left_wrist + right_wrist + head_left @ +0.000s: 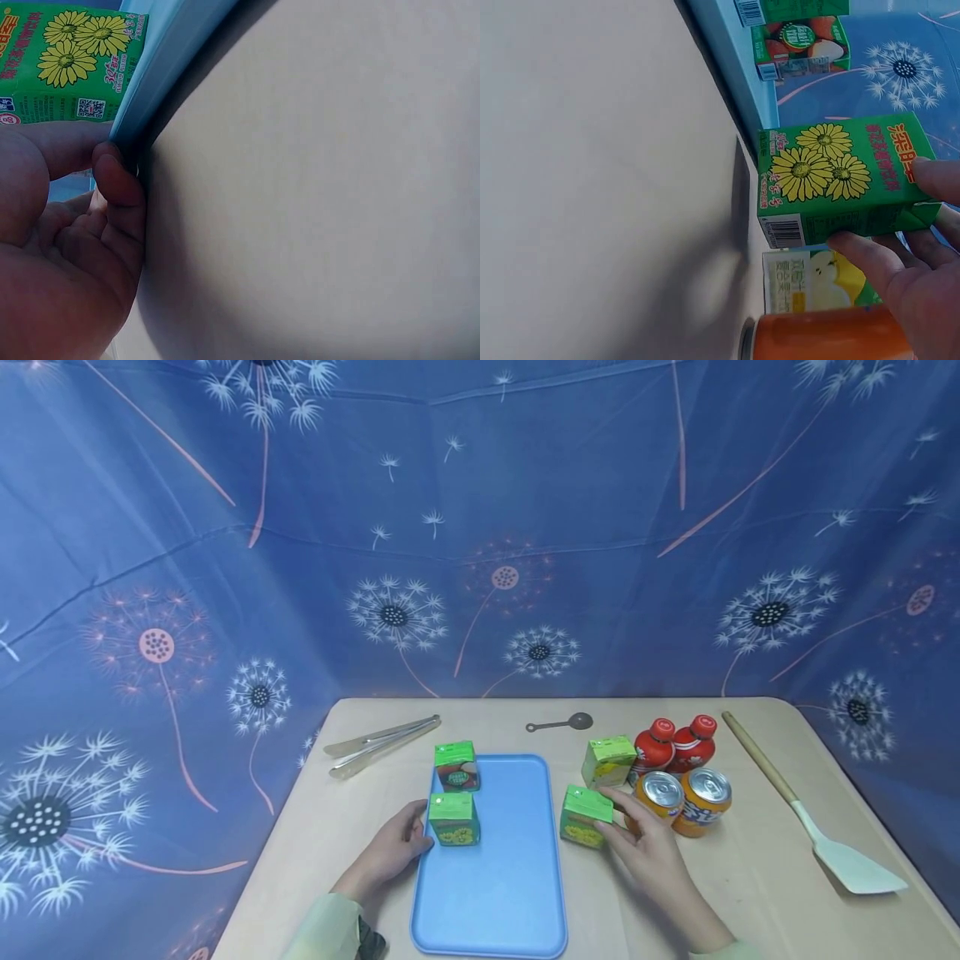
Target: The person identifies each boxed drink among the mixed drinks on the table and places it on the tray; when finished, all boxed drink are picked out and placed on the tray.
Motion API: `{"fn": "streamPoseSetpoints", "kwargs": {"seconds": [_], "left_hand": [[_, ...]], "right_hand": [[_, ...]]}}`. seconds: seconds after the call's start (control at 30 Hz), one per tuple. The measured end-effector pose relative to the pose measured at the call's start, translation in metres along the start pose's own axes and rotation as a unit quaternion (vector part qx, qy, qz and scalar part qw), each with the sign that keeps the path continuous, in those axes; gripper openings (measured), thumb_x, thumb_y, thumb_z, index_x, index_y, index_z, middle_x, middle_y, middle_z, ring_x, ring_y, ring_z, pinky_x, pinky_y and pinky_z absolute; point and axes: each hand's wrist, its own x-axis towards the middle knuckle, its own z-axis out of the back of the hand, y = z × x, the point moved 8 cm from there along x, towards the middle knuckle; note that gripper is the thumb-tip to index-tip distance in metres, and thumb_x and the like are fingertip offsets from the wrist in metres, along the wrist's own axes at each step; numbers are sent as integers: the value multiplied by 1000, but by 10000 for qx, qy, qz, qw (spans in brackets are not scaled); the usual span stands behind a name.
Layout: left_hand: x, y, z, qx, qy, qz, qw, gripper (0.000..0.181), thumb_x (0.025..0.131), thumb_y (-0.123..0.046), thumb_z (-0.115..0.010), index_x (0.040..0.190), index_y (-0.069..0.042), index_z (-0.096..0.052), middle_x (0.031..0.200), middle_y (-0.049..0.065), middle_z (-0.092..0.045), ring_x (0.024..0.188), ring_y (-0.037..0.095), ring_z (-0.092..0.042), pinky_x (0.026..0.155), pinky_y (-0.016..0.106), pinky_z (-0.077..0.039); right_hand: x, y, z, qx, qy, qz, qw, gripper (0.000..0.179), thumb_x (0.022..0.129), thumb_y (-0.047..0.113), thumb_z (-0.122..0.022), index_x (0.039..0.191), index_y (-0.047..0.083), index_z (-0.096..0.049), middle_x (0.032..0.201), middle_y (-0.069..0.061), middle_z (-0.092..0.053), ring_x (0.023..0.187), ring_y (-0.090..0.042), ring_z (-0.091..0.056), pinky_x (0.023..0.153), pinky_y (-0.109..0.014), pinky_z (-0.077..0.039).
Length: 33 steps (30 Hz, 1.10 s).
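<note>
My left hand (395,843) pinches the left rim of a blue tray (498,902), thumb over the edge, as the left wrist view shows. Two green drink cartons stand upright on the tray's left side: a chrysanthemum carton (454,820) beside that hand, and a lychee carton (456,766) behind it. To the right of the tray, my right hand (648,852) grips another chrysanthemum carton (817,169) between thumb and fingers, close over the table. A yellow-green pear carton (608,762) stands just behind it, and an orange can (660,794) is right by the fingers.
A second orange can (703,802) and two red bottles (693,745) are grouped at the right. Beyond them lies a white spatula (855,860) with a wooden handle. Metal tongs (382,745) and a dark spoon (579,721) lie at the back, before a blue curtain (480,527).
</note>
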Motion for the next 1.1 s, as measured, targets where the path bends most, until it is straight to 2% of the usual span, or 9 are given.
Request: {"fn": "streamPoseSetpoints", "kwargs": {"seconds": [0.13, 0.3, 0.67, 1.1], "left_hand": [[1, -1, 0, -47, 5, -66, 10000, 66, 100, -19, -69, 157, -1, -40, 90, 4, -56, 79, 18, -53, 72, 32, -45], [2, -1, -1, -9, 15, -34, 10000, 65, 101, -21, -68, 157, -2, -40, 90, 3, -56, 80, 18, -54, 75, 33, -45], [2, -1, -1, 47, -47, -54, 10000, 65, 100, -19, -69, 157, -2, -41, 91, 3, -55, 81, 18, -53, 77, 34, -45], [2, 2, -1, 1, 3, -15, 10000, 63, 102, -19, -67, 157, -4, -41, 89, 3, -55, 81, 19, -53, 74, 34, -45]], "right_hand": [[8, 2, -6, 342, 51, 203, 9992, 52, 95, 7, -77, 144, 12, -61, 144, -14, -59, 130, -39, -58, 94, -37, -55], [17, 4, -12, 696, 128, 158, 9974, 52, 97, 2, -74, 146, 9, -59, 147, -15, -54, 132, -41, -55, 90, -25, -54], [41, 19, -25, 797, 145, 386, 9960, 53, 95, -2, -74, 145, 8, -60, 147, -17, -55, 134, -38, -54, 93, -30, -53], [65, 15, -58, 1017, 510, 61, 9935, 54, 96, 1, -74, 147, 10, -59, 149, -11, -52, 140, -37, -48, 98, -31, -51]]}}
